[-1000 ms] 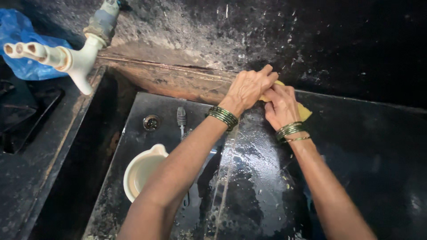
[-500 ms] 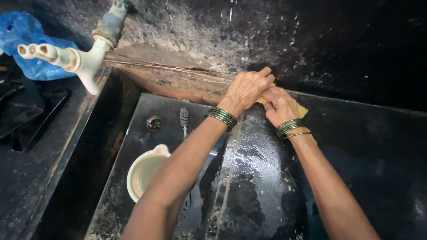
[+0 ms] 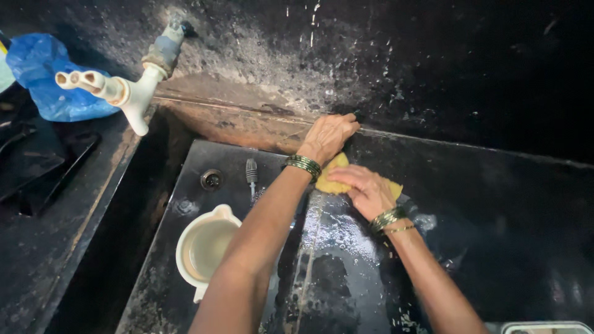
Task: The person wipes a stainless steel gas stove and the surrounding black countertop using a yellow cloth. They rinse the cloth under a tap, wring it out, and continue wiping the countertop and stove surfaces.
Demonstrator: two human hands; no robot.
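The single head view looks steeply down, close over the sink [image 3: 185, 260] and wet worktop [image 3: 507, 247], facing the back wall [image 3: 433, 62].

Your right hand [image 3: 365, 192] rests on a yellow cloth [image 3: 334, 179] — the one warm, bright patch against the wet black counter [image 3: 495, 204]. Your left hand [image 3: 328, 136] sits where that black meets a rusty brown ledge [image 3: 235, 117]. Both your wrists carry green bangles [image 3: 303, 165] with a metallic glint. The wall [image 3: 433, 62] behind is black, flecked with pale grey and white spatter. The sink [image 3: 185, 185] is black too, streaked grey, and in it lies a cream-white mug [image 3: 204, 247]. The tap [image 3: 117, 93] is off-white, dulling to grey near the wall. At your far left lies a blue plastic bag [image 3: 49, 74] — bright, plain, unpatterned.
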